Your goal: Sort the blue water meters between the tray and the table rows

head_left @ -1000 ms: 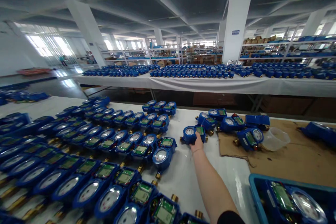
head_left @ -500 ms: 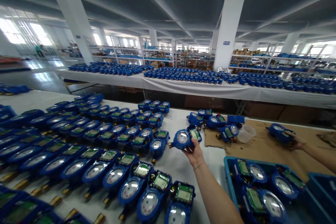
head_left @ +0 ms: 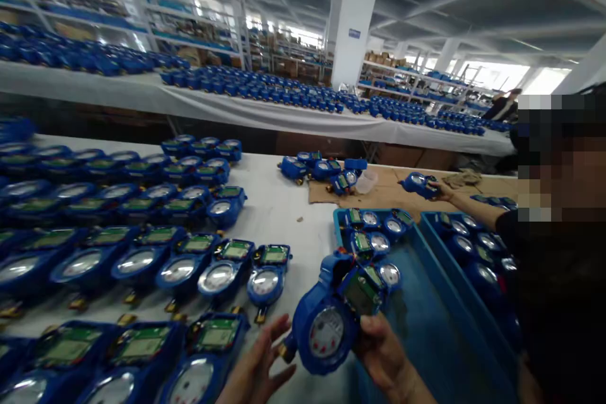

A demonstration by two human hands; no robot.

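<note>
A blue water meter (head_left: 326, 331) with a round clear dial and a green circuit board with a small screen is held up in my right hand (head_left: 386, 353). The thumb lies on the board end. My left hand (head_left: 260, 360) is beside the meter's brass pipe end, fingers spread; whether a fingertip touches it I cannot tell. Behind the held meter stands a blue crate (head_left: 409, 322) with several similar meters (head_left: 369, 243) at its far end. Rows of meters (head_left: 220, 271) stand on the white table (head_left: 272, 202) to the left.
A second blue crate (head_left: 466, 293) of meters stands to the right, next to a co-worker in dark clothing, whose hand (head_left: 440, 190) holds another meter (head_left: 419, 184) over cardboard (head_left: 391, 192). A clear plastic cup (head_left: 366, 182) and several meters are at the cardboard's left end.
My view has swung right. The held meter has come nearer, from over the table to in front of the crate. My left hand has come into view beside it.
</note>
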